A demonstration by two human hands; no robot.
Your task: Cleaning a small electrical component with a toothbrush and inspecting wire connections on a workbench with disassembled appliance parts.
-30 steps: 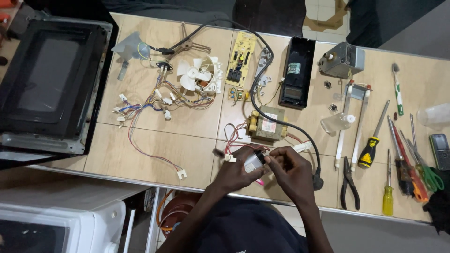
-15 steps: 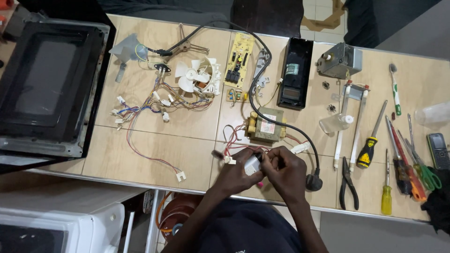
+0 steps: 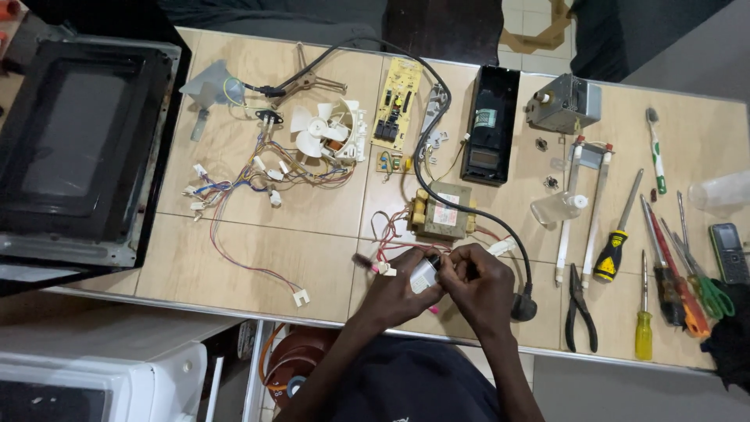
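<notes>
My left hand (image 3: 394,291) and my right hand (image 3: 478,283) meet over the table's near edge, both closed around a small white cylindrical part (image 3: 424,273) with thin red wires running off it. Just beyond my hands sits a transformer (image 3: 440,212) with red leads. A black power cord (image 3: 437,194) loops past it and ends in a plug (image 3: 523,308) beside my right hand.
A microwave door frame (image 3: 78,156) lies at the left. A white fan (image 3: 324,131), wire harness (image 3: 234,184), circuit board (image 3: 397,103), black panel (image 3: 489,125) and metal magnetron (image 3: 562,103) lie further back. Pliers (image 3: 580,306), screwdrivers (image 3: 617,234) and a phone (image 3: 730,252) are at the right.
My hands stay together on the white part, with only small finger movements. The camera view has shifted slightly; nothing on the table has moved.
</notes>
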